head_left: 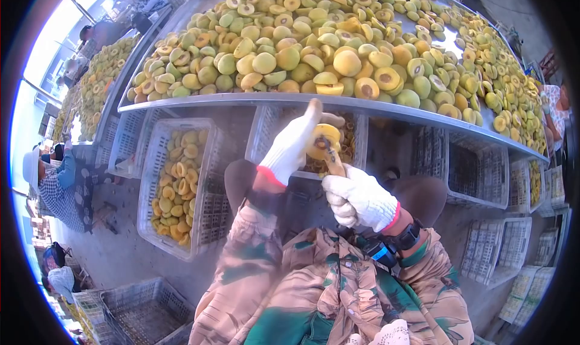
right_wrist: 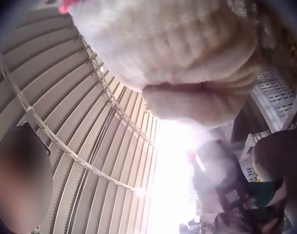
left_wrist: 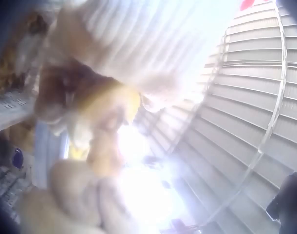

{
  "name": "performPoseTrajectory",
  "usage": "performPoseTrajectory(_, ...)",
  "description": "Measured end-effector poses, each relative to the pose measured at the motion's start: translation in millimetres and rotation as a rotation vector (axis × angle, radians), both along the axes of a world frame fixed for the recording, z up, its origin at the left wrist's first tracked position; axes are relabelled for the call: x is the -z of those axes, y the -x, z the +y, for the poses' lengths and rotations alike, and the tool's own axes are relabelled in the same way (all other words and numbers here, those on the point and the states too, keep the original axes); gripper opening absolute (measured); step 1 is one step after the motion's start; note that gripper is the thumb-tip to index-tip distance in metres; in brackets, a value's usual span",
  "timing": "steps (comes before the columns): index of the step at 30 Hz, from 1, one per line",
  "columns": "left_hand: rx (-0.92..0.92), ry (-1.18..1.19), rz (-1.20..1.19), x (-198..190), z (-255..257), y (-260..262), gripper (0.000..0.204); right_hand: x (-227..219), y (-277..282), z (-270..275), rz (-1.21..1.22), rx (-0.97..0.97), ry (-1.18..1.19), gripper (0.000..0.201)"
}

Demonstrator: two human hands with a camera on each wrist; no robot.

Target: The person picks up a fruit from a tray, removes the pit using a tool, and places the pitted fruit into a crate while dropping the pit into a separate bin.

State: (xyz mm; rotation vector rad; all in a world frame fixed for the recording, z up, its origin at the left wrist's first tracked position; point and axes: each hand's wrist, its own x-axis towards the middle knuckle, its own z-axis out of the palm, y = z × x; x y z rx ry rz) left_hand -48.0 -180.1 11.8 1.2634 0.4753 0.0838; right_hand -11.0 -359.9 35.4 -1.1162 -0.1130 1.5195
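Note:
In the head view my left hand, in a white knit glove with a red cuff, holds a halved yellow fruit that looks like an apricot, cut face toward me. My right hand, gloved the same way, grips the tan handle of a small pitting tool. Its dark end meets the middle of the fruit half. Blurred in the left wrist view are the fruit half and the tool's handle between the two gloves. The right wrist view shows the curled right glove; its fingers hide the tool.
A metal-edged table heaped with halved fruit stands before me. Under its edge, a crate holds fruit pieces. Left is a crate of yellow halves; right, a dark-bottomed crate. Other people work at the left.

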Motion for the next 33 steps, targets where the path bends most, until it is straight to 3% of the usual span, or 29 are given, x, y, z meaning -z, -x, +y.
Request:
performPoseTrajectory(2, -0.152, 0.113, -0.126, -0.6, -12.7, 4.1, 0.065, -1.8, -3.3, 0.6, 0.005, 0.021, -0.026, 0.019)
performPoseTrajectory(5, -0.228, 0.002, -0.005, 15.1, -15.3, 5.4, 0.067, 1.3, -7.7, 0.9, 0.149, -0.052, -0.087, 0.017)
performPoseTrajectory(8, -0.368, -0.134, -0.004, 16.2, -22.8, 0.4, 0.063, 2.3, -7.7, 1.0, 0.137, -0.068, -0.074, 0.016)
performPoseTrajectory(11, -0.413, -0.258, -0.022, 15.5, -25.5, -2.0, 0.064, -4.1, 3.7, 5.0, -0.204, -0.033, 0.109, 0.013)
performPoseTrajectory(12, -0.414, -0.292, -0.023, 16.0, -25.8, -1.8, 0.065, -0.6, -0.5, 2.5, -0.035, -0.062, 0.020, 0.012)
performPoseTrajectory(14, -0.362, -0.174, -0.031, 14.4, -22.7, -2.4, 0.065, 9.7, -12.9, -2.6, 0.303, -0.123, -0.160, 0.011)
performPoseTrajectory(17, -0.295, 0.018, -0.059, 9.1, -21.2, -2.7, 0.066, 10.7, -13.0, -0.6, 0.422, -0.085, -0.209, 0.009)
performPoseTrajectory(22, -0.198, 0.511, -0.054, 19.5, -12.6, 1.0, 0.067, 16.5, -11.9, 7.9, 0.351, -0.054, -0.204, 0.014)
performPoseTrajectory(25, -0.257, 0.332, -0.017, 40.6, 5.1, 4.7, 0.069, 24.0, -14.8, 11.8, 0.415, -0.056, -0.313, 0.012)
performPoseTrajectory(26, -0.423, 0.248, 0.022, 44.6, 9.6, 5.5, 0.067, 27.1, -19.8, 12.9, 0.456, -0.070, -0.372, 0.011)
performPoseTrajectory(27, -0.417, 0.268, 0.019, 35.6, 16.4, 15.1, 0.065, 34.2, -28.0, 13.0, 0.487, -0.053, -0.396, 0.010)
performPoseTrajectory(29, -0.460, 0.230, -0.044, 58.8, 44.2, 40.9, 0.064, 69.4, -50.6, 19.9, 0.320, -0.026, -0.148, 0.008)
performPoseTrajectory(31, -0.454, -0.011, 0.053, 42.1, 63.8, 94.6, 0.062, 97.3, -53.7, 34.7, -1.130, -0.368, 0.544, 0.021)
performPoseTrajectory(32, -0.548, -0.118, 0.101, 32.8, 75.1, 123.1, 0.060, 138.2, -63.1, 24.5, -1.091, -0.344, 0.525, 0.032)
performPoseTrajectory(33, -0.678, -0.234, 0.176, 26.5, 86.8, 151.5, 0.059, 104.5, -56.8, 25.5, -0.895, -0.304, 0.558, 0.030)
